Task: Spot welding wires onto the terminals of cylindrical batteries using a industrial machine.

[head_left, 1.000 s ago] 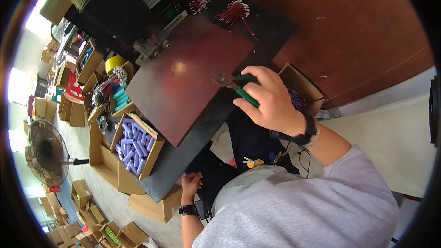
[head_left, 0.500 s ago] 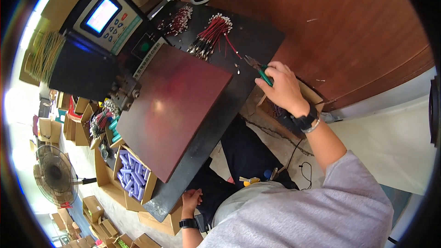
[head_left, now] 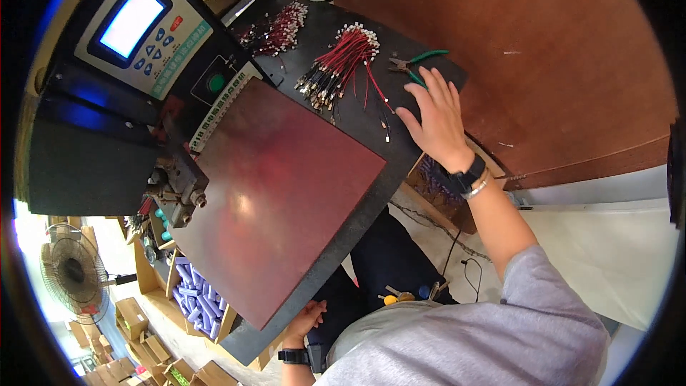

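My right hand (head_left: 441,123) hovers over the far right of the dark tabletop, fingers stretched out and holding nothing. Just beyond its fingertips lie green-handled cutting pliers (head_left: 401,65), jaws pointing left and handles apart. Left of them spreads a bundle of red and black wires (head_left: 343,61) with white connectors at the far end. A few loose wires (head_left: 386,125) stray from the bundle toward my hand. Down by my lap, at the table's near edge, my left hand (head_left: 307,319) rests with its fingers curled in; nothing shows in them.
A machine with a lit screen (head_left: 132,21) stands at the left, its metal head (head_left: 179,189) beside a reddish-brown board (head_left: 286,193). A second wire bundle (head_left: 279,28) lies farther back. A box of purple cylinders (head_left: 200,300) sits near left; another box (head_left: 457,207) is under my right forearm.
My right hand has let go of the green-handled pliers, which now lie on the tabletop; its fingers have opened out. The view has shifted. My left hand stays by my lap.
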Demonstrator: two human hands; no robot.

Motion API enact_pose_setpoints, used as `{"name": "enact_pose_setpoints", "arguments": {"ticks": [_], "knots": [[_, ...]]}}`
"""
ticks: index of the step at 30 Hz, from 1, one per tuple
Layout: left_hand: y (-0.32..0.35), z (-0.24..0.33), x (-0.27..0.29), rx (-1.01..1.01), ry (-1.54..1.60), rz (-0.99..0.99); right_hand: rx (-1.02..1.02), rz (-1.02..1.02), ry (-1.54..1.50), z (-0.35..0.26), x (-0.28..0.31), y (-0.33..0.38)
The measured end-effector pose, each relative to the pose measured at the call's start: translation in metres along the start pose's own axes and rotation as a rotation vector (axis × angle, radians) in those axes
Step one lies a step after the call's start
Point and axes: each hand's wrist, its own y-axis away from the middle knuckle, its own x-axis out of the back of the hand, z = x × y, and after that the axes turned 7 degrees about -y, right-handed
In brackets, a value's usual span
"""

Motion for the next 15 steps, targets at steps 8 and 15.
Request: {"name": "enact_pose_setpoints", "arguments": {"ticks": [8, 15], "knots": [[-0.011, 0.026, 0.009, -0.237, -0.013, 0.061, 0.181, -0.180, -0.337, -0.040, 0.027, 0.100], [-0.022, 0.025, -0.013, -0.692, -0.403, 0.592, -0.087, -0.939, -0.150, -0.065, 0.010, 0.225]]}}
